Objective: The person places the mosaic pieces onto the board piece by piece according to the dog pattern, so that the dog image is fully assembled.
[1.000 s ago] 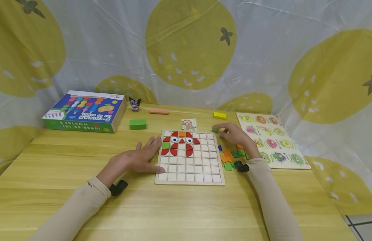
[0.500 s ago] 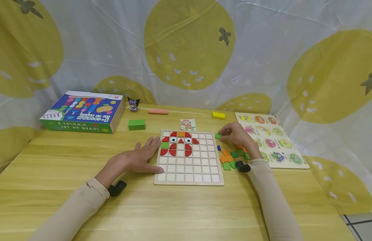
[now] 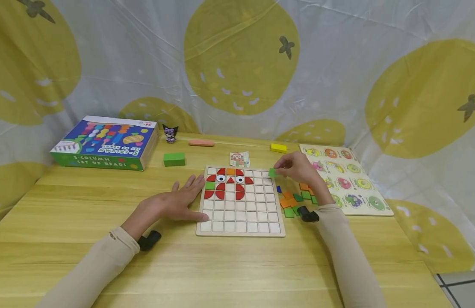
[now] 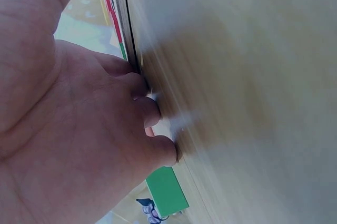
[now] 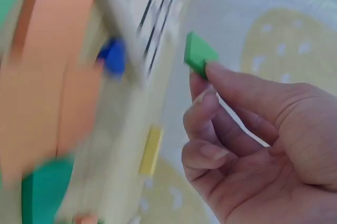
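Observation:
My right hand (image 3: pixel 299 168) pinches a green square tile (image 5: pixel 198 54) between thumb and fingers. In the head view that tile is over the far right corner of the wooden grid board (image 3: pixel 241 232). My left hand (image 3: pixel 180 199) lies against the board's left edge, fingers straight and spread, thumb on its lower left side. Red curved tiles (image 3: pixel 220 194), two eye tiles (image 3: pixel 220 179), an orange tile (image 3: pixel 230 171) and a green tile (image 3: pixel 210 185) fill cells at the board's upper left. Loose orange tiles (image 3: pixel 287 201), green tiles (image 3: pixel 289 212) and a blue piece (image 3: pixel 278 189) lie right of it.
A small picture card (image 3: pixel 239 159) lies beyond the board. Behind stand a green block (image 3: pixel 174 159), a figurine (image 3: pixel 170 133), a pink stick (image 3: pixel 201 143) and a yellow block (image 3: pixel 278 148). A bead-set box (image 3: pixel 102 145) is at left, a fruit puzzle board (image 3: pixel 370 199) at right.
My right hand has picked up the green tile from the table beside the board and carried it left over the corner. My left hand has stayed in place.

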Tool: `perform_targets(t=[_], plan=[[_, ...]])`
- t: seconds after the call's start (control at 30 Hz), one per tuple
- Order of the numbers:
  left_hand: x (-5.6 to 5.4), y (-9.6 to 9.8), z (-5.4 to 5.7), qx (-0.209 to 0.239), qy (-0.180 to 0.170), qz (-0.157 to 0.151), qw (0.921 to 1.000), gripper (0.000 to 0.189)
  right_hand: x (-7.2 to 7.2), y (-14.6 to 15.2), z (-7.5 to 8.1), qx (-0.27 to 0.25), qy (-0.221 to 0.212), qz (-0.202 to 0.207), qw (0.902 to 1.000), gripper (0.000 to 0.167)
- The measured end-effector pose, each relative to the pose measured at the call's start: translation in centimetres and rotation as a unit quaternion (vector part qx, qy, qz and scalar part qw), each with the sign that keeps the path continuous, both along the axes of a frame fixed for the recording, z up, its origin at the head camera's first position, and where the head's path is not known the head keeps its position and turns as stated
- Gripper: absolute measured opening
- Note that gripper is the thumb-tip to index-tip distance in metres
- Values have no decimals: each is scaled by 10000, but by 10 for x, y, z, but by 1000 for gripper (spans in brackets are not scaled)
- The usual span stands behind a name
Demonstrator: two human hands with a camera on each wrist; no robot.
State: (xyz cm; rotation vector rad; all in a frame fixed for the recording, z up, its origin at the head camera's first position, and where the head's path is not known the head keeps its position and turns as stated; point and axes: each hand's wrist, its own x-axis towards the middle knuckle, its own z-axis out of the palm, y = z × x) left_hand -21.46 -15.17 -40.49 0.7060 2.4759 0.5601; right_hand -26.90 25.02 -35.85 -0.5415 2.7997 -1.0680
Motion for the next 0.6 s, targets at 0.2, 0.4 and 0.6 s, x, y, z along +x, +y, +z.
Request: perform_targets(t=[0.2, 0.4, 0.6], plan=[[1, 0, 0, -27, -24, 16, 10000, 133, 9, -37, 3, -195, -604, 563, 9964, 6], [-2, -1, -3, -42, -15, 5, 10000, 138, 12, -57, -5, -47, -834, 720, 9939, 5], [-3, 0, -4, -96, -12, 1, 10000, 140, 14, -61, -9, 73, -717, 538, 9959, 4]])
